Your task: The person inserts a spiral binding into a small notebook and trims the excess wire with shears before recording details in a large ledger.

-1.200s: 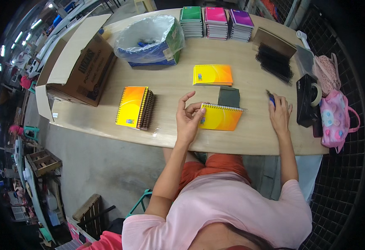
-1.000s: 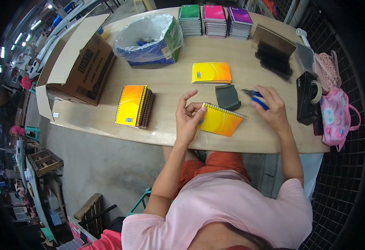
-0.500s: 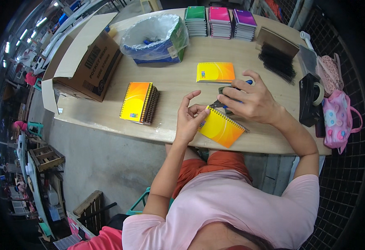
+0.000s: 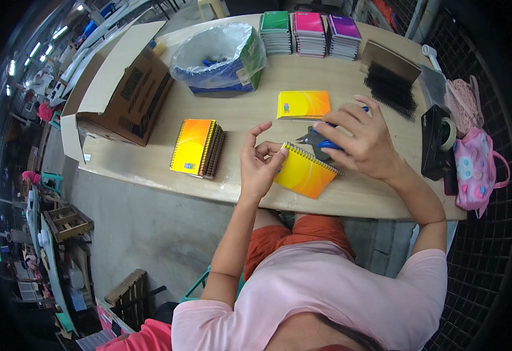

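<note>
A yellow-and-orange spiral notebook (image 4: 304,175) is tilted over the front of the table, its wire coil along the far side. My left hand (image 4: 259,169) pinches its left corner between thumb and finger, the other fingers raised. In my right hand (image 4: 364,143) is a pair of blue-handled pliers (image 4: 307,139), its dark jaws parted and pointing left just beyond the coil. Part of the handles is hidden behind the fingers. Beyond the pliers lies another yellow-and-orange notebook (image 4: 304,105). A stack of matching notebooks (image 4: 192,146) stands to the left.
At the back are a plastic-lined box (image 4: 218,73) and green (image 4: 276,35), pink (image 4: 309,35) and purple (image 4: 343,38) notebook stacks. A cardboard carton (image 4: 130,96) stands left. Black wire coils (image 4: 389,90), a tape dispenser (image 4: 435,143) and a pink pouch (image 4: 474,169) sit right.
The plier jaws have come away from the coil's left end and now show parted above it. My left hand and the notebook have shifted slightly left and away from me.
</note>
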